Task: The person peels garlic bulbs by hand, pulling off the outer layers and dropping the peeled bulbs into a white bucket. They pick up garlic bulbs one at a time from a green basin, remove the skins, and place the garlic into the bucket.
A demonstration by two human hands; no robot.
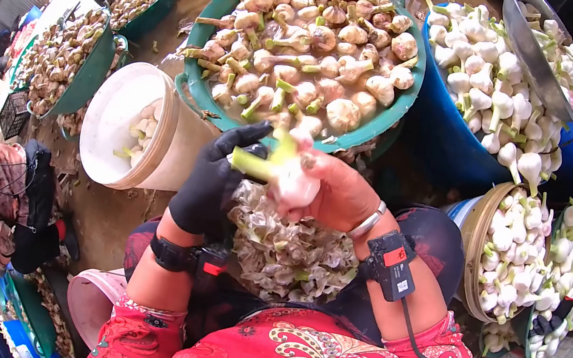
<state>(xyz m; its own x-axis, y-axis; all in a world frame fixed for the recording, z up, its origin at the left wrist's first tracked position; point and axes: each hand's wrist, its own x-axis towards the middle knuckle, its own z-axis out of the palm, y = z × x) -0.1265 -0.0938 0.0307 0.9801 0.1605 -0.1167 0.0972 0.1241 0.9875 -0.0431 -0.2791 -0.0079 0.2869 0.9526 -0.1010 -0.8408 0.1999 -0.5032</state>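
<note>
My bare right hand [342, 189] is closed round a pinkish-white garlic bulb [295, 183] at the centre of the view, whose green stem points left. Beside the stem is my left hand [214, 178] in a black glove, its fingers bent; motion blur hides whether they touch the stem or hold anything. Just beyond both hands stands a green basin [187, 89] filled with unpeeled garlic bulbs in water. Beneath my hands, between my knees, lies a heap of papery garlic skins [290, 245].
A white bucket [156, 133] with a few peeled bulbs tilts at the left. To the right are a blue tub [435, 121] and a beige-rimmed bucket [473, 250], both full of white garlic. Another person [0, 194] bends at the far left near green tubs.
</note>
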